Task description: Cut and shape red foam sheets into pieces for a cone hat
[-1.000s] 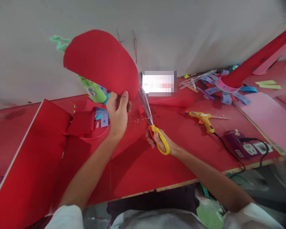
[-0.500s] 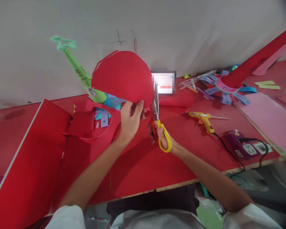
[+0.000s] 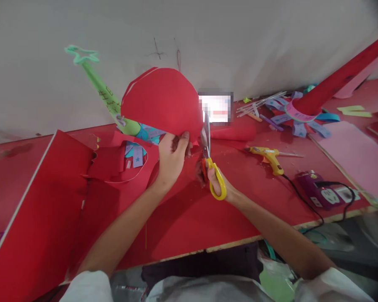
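A rounded sheet of red paper [image 3: 160, 100] is raised above the table, its lower edge pinched by my left hand [image 3: 173, 157] between thumb and fingers. My right hand [image 3: 216, 180] grips the scissors [image 3: 219, 186], which have one yellow and one red handle. The blades point upward at the right edge of the paper. Whether they are cutting into it I cannot tell. Behind the paper on the left leans a green cone [image 3: 105, 96] with writing and a star-shaped pipe-cleaner top.
A yellow glue gun [image 3: 269, 157] and a purple power socket block [image 3: 326, 191] lie to the right. A red cone [image 3: 343, 75] with purple strips stands behind them. Red board [image 3: 34, 218] fills the left, and pink sheets [image 3: 359, 159] lie far right. A blurred screen [image 3: 219, 110] leans at the back.
Very little differs. The paper's right edge and the scissor blades have shifted slightly; both hands keep their grip in nearly the same place.
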Motion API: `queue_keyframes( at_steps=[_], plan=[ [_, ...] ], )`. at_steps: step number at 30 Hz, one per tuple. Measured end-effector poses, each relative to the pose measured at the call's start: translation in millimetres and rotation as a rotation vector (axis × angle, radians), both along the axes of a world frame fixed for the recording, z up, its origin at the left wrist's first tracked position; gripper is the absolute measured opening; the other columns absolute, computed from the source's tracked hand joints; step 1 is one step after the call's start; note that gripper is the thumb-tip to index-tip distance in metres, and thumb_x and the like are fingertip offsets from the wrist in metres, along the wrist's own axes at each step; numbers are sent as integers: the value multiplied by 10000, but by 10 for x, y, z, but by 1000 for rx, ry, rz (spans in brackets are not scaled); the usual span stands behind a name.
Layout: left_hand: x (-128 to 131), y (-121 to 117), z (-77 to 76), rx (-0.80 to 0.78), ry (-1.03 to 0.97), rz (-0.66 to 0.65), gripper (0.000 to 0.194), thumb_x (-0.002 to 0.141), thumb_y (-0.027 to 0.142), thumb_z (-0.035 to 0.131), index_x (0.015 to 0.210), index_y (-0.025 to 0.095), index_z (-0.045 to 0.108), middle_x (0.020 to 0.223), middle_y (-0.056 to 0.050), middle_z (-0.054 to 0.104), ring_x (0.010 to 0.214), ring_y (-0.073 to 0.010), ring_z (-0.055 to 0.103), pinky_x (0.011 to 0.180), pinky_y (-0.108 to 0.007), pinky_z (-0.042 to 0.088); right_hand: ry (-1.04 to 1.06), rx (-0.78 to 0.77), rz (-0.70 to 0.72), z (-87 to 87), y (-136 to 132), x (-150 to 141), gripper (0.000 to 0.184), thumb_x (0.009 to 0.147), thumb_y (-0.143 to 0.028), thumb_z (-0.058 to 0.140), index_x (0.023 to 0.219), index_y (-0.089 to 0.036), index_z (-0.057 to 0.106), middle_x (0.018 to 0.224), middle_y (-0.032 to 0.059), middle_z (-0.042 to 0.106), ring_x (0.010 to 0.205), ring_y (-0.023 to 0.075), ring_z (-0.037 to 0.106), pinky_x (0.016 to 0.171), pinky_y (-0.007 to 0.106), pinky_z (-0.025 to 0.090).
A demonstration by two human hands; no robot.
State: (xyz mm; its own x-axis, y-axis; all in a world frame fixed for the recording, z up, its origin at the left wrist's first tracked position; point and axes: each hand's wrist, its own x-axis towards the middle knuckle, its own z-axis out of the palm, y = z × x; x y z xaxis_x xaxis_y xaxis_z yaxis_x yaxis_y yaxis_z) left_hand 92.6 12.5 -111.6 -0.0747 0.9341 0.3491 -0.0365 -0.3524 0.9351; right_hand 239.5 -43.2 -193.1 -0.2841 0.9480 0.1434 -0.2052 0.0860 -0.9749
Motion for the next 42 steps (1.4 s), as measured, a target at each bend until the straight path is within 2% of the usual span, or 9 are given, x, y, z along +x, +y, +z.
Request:
queue_keyframes(
  at_steps=[7,14,22,30,34,38,42],
  plan=[
    [21,-33,15,-2,2,-12,319,998,427,727,801,221,585,632,42,611,490,-89,560,478,-220,464,18,52,-17,13,11,-9,731,886,-977,485,921,-249,541,654,-62,450,476,109,363,440,284,308],
    [41,-66,7,5,25,-12,268,1016,344,683,806,216,576,645,41,634,496,-80,564,493,-212,461,-50,40,-92,24,6,27,732,860,-981,523,862,-248,516,638,-62,458,487,111,405,457,286,327],
    [71,-99,44,-29,19,-13,332,1002,416,719,786,215,566,633,35,635,511,-89,583,515,-226,484,-36,-10,-103,37,-27,52,723,843,-963,578,856,-241,543,602,-68,465,469,104,417,437,265,351],
    [65,-95,29,-21,-24,-32,339,998,447,739,804,212,590,655,30,655,503,-84,574,494,-220,470,5,-125,-138,165,-60,11,772,714,-986,690,826,-243,511,559,-100,418,407,74,381,343,219,402],
    [46,-74,-2,-14,-40,-42,375,985,497,755,795,210,609,646,32,646,492,-84,568,484,-222,465,31,-126,-170,166,-54,16,770,720,-986,687,817,-239,529,551,-96,418,409,76,394,338,210,412],
    [29,-50,-39,-28,-81,-82,454,991,514,747,705,206,574,564,44,577,441,-80,522,433,-222,410,69,-115,-163,136,-53,28,741,750,-955,705,835,-235,551,557,-96,423,408,77,407,349,207,416],
    [19,-27,-76,-43,-85,-114,427,1007,485,729,708,201,617,593,20,636,457,-92,560,447,-229,426,73,-113,-151,148,-56,26,740,754,-950,710,826,-234,539,544,-102,422,395,69,396,361,209,415]
  ],
)
